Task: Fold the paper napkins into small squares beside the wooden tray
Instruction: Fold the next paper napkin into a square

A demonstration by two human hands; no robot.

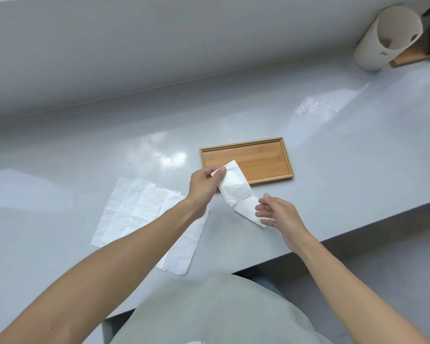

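My left hand [204,186] pinches a folded white napkin [235,187] by its far corner and holds it just above the counter, overlapping the near left corner of the wooden tray [263,158]. A second folded napkin [247,211] lies flat on the counter just in front of the tray. My right hand [274,212] hovers over that napkin's right end with its fingers spread and holds nothing. Unfolded white napkins [134,207] lie spread on the counter to the left, partly under my left forearm.
The grey counter's [333,194] front edge runs diagonally close to my right hand. A white cylindrical container [385,38] lies tilted at the far right by a wooden block with a dark object. A grey wall rises behind the counter.
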